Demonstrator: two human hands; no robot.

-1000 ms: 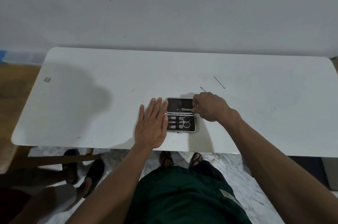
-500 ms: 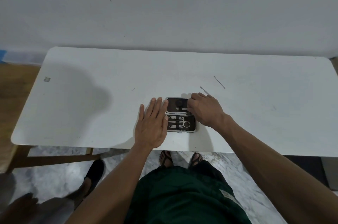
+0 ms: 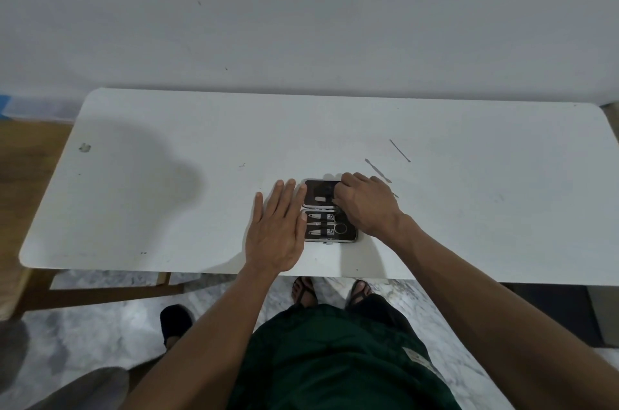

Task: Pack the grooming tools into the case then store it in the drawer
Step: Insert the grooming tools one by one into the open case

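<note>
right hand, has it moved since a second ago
Yes. The right hand has slid left across the open case, further over its far half, away from the thin tool lying on the table. The case itself has stayed put.

There is only one view, from a wide-angle camera worn on the person's head, which looks forward and steeply down over the near edge of the white rectangular table (image 3: 201,208). It stands close enough that both bare forearms fill the lower part, and the plain grey wall (image 3: 301,24) closes the upper part. At the bottom edge it looks down the person's own dark green clothing (image 3: 328,359) to the marbled floor (image 3: 100,336).
</note>
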